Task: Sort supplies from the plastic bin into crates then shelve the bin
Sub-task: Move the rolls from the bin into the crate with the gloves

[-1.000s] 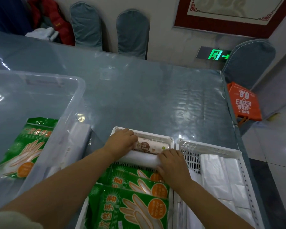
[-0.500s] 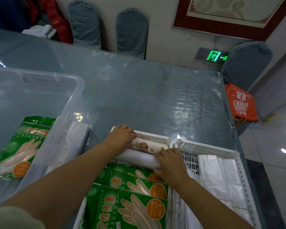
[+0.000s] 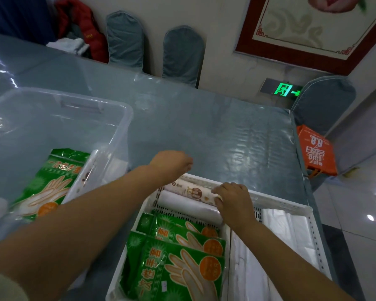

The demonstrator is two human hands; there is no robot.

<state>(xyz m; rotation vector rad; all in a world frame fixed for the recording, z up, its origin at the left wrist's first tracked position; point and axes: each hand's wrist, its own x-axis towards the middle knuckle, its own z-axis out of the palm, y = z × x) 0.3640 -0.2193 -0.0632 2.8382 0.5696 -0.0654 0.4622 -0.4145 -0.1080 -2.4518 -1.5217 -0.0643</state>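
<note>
A clear plastic bin (image 3: 119, 109) stands at the left and holds a green glove packet (image 3: 50, 183) and a white roll (image 3: 85, 177). In front of me a white crate (image 3: 204, 179) holds green glove packets (image 3: 178, 263) and two rolls at its far end: a printed roll (image 3: 191, 191) and a plain white roll (image 3: 189, 206). My right hand (image 3: 232, 200) rests on the right ends of these rolls, fingers bent over them. My left hand (image 3: 172, 165) hovers above the crate's far left corner, holding nothing. A second white crate (image 3: 308, 213) at the right holds white plastic bags (image 3: 282, 231).
The grey-blue table (image 3: 204, 127) has a shiny plastic cover and ends at the right near an orange bag (image 3: 315, 151) on a chair. Covered chairs (image 3: 182, 55) line the far side. Red clothing (image 3: 80, 25) lies at the back left.
My left hand has let go of the rolls and lifted up toward the left. My right hand stays on the rolls' right ends. The camera has moved closer.
</note>
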